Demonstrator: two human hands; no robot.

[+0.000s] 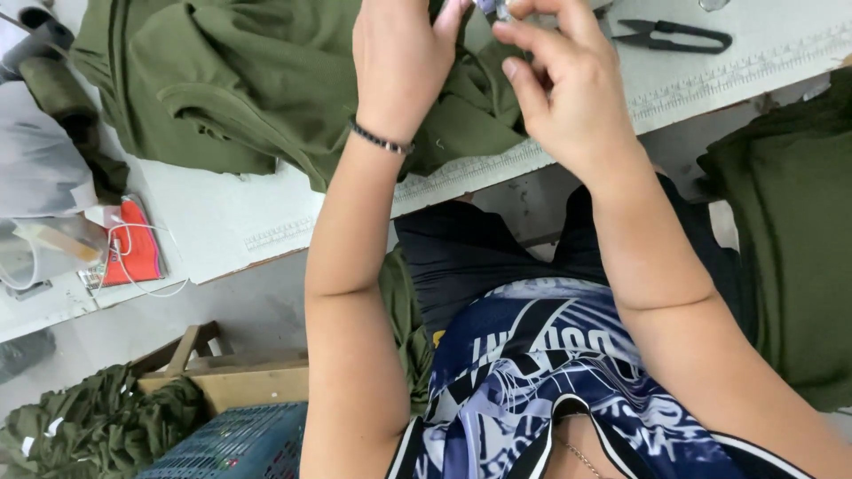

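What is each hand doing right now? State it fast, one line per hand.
Left hand: fingers up against a small shiny object above the olive green fabric; grip cannot be told.
Right hand: fingertips pinch the same object.

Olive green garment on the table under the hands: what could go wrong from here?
1. The olive green garment hangs partly over the white table's edge; it may slide off.
2. The left hand and right hand pinch a small shiny item at the frame's top; if dropped, it might vanish in the folds.
3. The black thread snips lie near the right hand and could get knocked.
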